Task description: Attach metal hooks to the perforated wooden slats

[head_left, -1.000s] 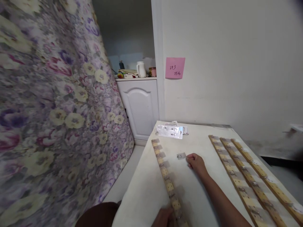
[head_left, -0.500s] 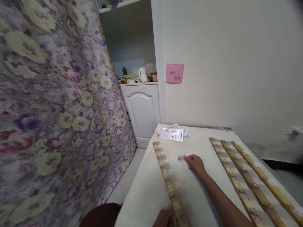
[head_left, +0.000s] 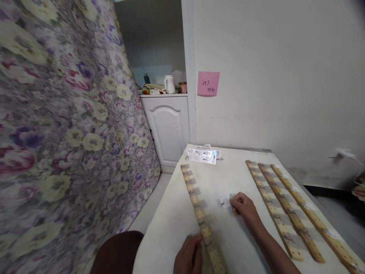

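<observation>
A long wooden strip (head_left: pixel 196 201) with small clear packets clipped along it lies on the white table (head_left: pixel 228 179). My left hand (head_left: pixel 189 257) rests on its near end, fingers curled against the strip. My right hand (head_left: pixel 243 207) is closed in a pinch on a small clear packet (head_left: pixel 225 201) at mid-table, just right of the strip.
Three more wooden strips (head_left: pixel 281 207) lie side by side on the table's right. A clear blister pack (head_left: pixel 201 155) sits at the far edge. A floral mattress (head_left: pixel 65 125) leans at left beside a white cabinet (head_left: pixel 168 127). A pink note (head_left: pixel 208 83) is on the wall.
My right hand has drawn the small packet back toward me along the table. My left hand has slid further up onto the strip's near end. The view shifted slightly.
</observation>
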Tool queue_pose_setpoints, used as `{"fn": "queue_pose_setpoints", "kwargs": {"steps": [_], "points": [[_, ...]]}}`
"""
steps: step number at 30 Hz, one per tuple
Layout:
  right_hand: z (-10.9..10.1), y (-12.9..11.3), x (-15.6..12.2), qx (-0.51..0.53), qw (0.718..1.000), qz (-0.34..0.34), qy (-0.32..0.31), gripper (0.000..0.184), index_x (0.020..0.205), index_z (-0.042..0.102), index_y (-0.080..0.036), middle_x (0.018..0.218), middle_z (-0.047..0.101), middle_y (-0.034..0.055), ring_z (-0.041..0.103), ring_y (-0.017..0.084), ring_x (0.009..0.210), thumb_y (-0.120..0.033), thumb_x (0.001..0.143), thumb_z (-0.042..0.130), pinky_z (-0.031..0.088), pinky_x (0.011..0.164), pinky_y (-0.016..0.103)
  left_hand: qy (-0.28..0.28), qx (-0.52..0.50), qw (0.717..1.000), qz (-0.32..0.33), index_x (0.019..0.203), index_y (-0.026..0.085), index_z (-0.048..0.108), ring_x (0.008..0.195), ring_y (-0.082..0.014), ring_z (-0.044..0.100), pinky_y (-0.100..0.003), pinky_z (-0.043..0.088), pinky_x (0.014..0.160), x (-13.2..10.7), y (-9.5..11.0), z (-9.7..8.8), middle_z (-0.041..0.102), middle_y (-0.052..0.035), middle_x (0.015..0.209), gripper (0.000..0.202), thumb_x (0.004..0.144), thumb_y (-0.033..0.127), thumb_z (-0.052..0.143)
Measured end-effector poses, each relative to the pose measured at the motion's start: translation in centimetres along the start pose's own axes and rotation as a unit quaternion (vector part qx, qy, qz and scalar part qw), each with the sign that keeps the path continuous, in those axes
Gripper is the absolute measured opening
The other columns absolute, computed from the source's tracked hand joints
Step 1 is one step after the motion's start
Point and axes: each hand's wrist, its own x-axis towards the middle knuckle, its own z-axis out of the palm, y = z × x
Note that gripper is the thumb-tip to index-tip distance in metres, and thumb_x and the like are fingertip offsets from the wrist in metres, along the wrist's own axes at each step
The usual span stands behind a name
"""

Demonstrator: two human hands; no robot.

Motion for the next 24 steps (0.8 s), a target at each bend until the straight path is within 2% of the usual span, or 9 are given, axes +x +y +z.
{"fn": "queue_pose_setpoints", "kwargs": {"steps": [2, 5, 8, 10, 12, 14, 18, 21, 24], "points": [[-0.7, -0.6, -3.0, 0.020, 1.000, 0.003, -0.010, 0.016, 0.070, 0.049, -0.022, 0.047, 0.051, -0.0073, 0.048, 0.011, 0.041, -0.035, 0.069, 0.059, 0.037, 0.042, 0.022, -0.040, -0.004, 0.999, -0.017, 0.096, 0.022, 0.064, 0.080, -0.0169, 0.061, -0.024, 0.047, 0.073, 0.0, 1.1, -0.7, 0.066, -0.0037, 0.086, 0.023, 0.089, 0.037, 0.048], [-1.2, -1.6, -7.4, 0.063, 0.998, -0.006, -0.030, 0.030, 0.095, 0.055, -0.020, 0.056, 0.052, -0.0075, 0.051, 0.011, 0.042, -0.036, 0.071, 0.063, 0.041, 0.044, 0.023, -0.033, -0.027, 0.997, -0.063, 0.094, 0.020, 0.063, 0.072, -0.0151, 0.058, -0.022, 0.045, 0.067, -0.7, 2.7, -1.1, 0.063, -0.0014, 0.079, 0.025, 0.089, 0.040, 0.049], [-0.7, -2.2, -10.9, 0.077, 0.996, -0.014, -0.036, 0.030, 0.097, 0.056, -0.021, 0.063, 0.050, -0.0068, 0.052, 0.009, 0.043, -0.037, 0.073, 0.064, 0.041, 0.044, 0.022, -0.047, -0.088, 0.990, -0.098, 0.096, 0.019, 0.063, 0.065, -0.0131, 0.054, -0.021, 0.041, 0.058, -2.1, 3.9, -0.4, 0.061, -0.0002, 0.074, 0.030, 0.085, 0.045, 0.052], [0.0, -2.3, -12.6, 0.080, 0.995, -0.010, -0.054, 0.028, 0.096, 0.057, -0.021, 0.065, 0.049, -0.0063, 0.051, 0.009, 0.045, -0.037, 0.074, 0.064, 0.042, 0.044, 0.023, -0.086, -0.135, 0.980, -0.119, 0.110, 0.019, 0.059, 0.062, -0.0122, 0.052, -0.020, 0.040, 0.055, -2.9, 4.5, 0.4, 0.060, -0.0001, 0.076, 0.041, 0.081, 0.048, 0.057], [0.7, -2.2, -13.6, 0.084, 0.994, -0.005, -0.075, 0.027, 0.095, 0.058, -0.021, 0.066, 0.048, -0.0062, 0.051, 0.010, 0.046, -0.035, 0.073, 0.064, 0.042, 0.044, 0.023, -0.113, -0.166, 0.970, -0.136, 0.122, 0.020, 0.052, 0.061, -0.0116, 0.052, -0.020, 0.040, 0.053, -3.4, 4.8, 1.2, 0.060, 0.0001, 0.077, 0.055, 0.077, 0.049, 0.062], [1.1, -2.1, -14.2, 0.095, 0.990, 0.002, -0.101, 0.027, 0.094, 0.058, -0.022, 0.066, 0.048, -0.0059, 0.051, 0.010, 0.047, -0.034, 0.072, 0.066, 0.042, 0.044, 0.023, -0.105, -0.171, 0.968, -0.152, 0.126, 0.020, 0.049, 0.059, -0.0110, 0.051, -0.020, 0.039, 0.052, -3.6, 4.8, 1.7, 0.058, 0.0014, 0.074, 0.060, 0.075, 0.050, 0.063], [1.3, -1.9, -14.5, 0.150, 0.976, 0.018, -0.158, 0.023, 0.090, 0.059, -0.022, 0.066, 0.050, -0.0055, 0.050, 0.010, 0.048, -0.035, 0.072, 0.066, 0.042, 0.046, 0.023, -0.076, -0.208, 0.957, -0.190, 0.118, 0.021, 0.055, 0.052, -0.0093, 0.049, -0.020, 0.037, 0.048, -3.6, 4.7, 2.1, 0.053, 0.0049, 0.064, 0.053, 0.075, 0.052, 0.062], [1.1, -1.7, -14.5, 0.195, 0.966, 0.038, -0.164, 0.024, 0.089, 0.060, -0.022, 0.065, 0.054, -0.0049, 0.049, 0.010, 0.052, -0.035, 0.071, 0.069, 0.041, 0.049, 0.022, -0.090, -0.279, 0.928, -0.229, 0.109, 0.020, 0.058, 0.042, -0.0069, 0.046, -0.019, 0.033, 0.042, -3.4, 4.9, 2.3, 0.052, 0.0067, 0.060, 0.052, 0.071, 0.054, 0.065], [0.8, -1.5, -14.3, 0.227, 0.957, 0.063, -0.169, 0.026, 0.089, 0.061, -0.021, 0.064, 0.056, -0.0045, 0.047, 0.009, 0.051, -0.033, 0.069, 0.072, 0.039, 0.048, 0.021, -0.101, -0.322, 0.908, -0.248, 0.107, 0.017, 0.057, 0.040, -0.0057, 0.046, -0.018, 0.034, 0.040, -3.2, 5.5, 2.4, 0.055, 0.0067, 0.057, 0.051, 0.070, 0.050, 0.069]]}}
